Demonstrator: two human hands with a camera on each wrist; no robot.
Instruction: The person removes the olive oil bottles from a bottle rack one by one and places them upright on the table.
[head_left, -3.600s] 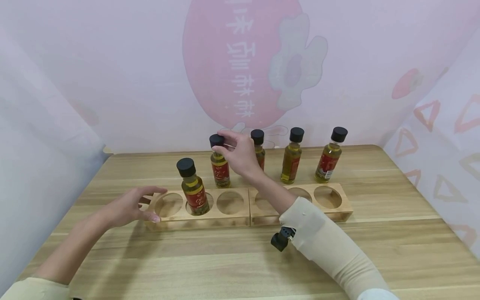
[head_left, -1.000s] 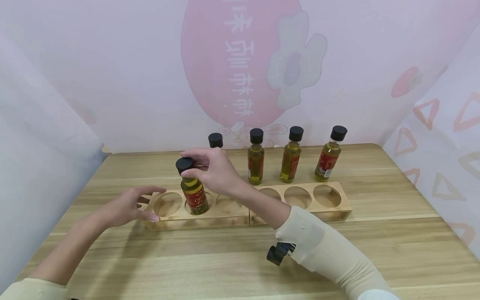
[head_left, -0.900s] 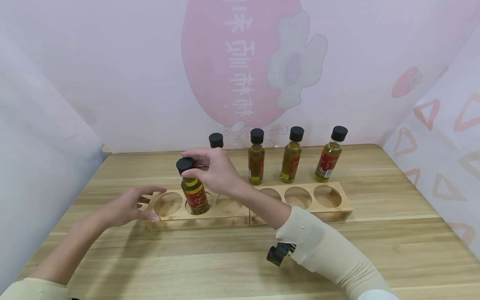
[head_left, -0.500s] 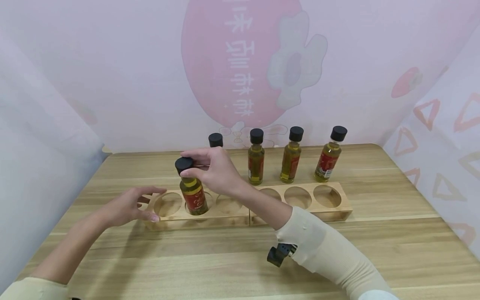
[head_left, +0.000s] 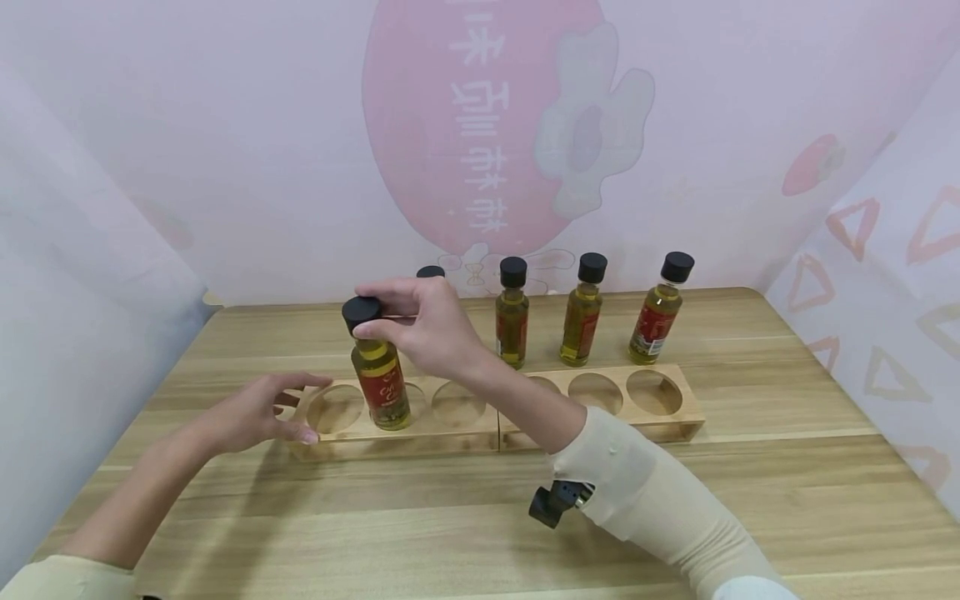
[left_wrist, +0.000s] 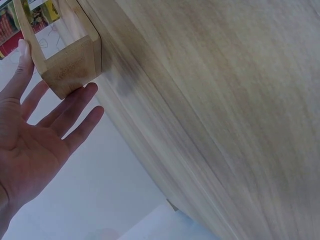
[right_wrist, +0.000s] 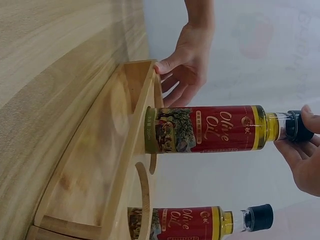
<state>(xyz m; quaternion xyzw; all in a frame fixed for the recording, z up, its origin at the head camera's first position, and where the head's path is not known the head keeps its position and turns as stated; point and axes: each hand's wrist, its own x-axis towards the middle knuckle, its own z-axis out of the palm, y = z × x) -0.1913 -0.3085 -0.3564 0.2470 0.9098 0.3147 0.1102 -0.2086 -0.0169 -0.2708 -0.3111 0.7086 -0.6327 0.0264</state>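
Note:
My right hand (head_left: 442,333) pinches the black cap of an olive oil bottle (head_left: 384,385) with a red label. In the right wrist view that olive oil bottle (right_wrist: 212,128) has its base at about the top board's level, over the second hole from the left. My left hand (head_left: 247,414) holds the left end of the wooden bottle rack (head_left: 442,446), thumb at the front and fingers toward the back. The left wrist view shows the thumb on the rim of the rack (left_wrist: 75,67) and other fingertips against its outside.
Behind the rack, a row of matching bottles stands upright: one mostly hidden by my right hand, then a second bottle (head_left: 512,321), a third bottle (head_left: 582,321) and a fourth bottle (head_left: 657,321). A pale printed curtain (head_left: 300,167) rises behind the wooden table (head_left: 420,533).
My right hand has gone from the cap of a back-row bottle to the bottle in the rack. That bottle has risen and shifted slightly left. My left hand has stayed put.

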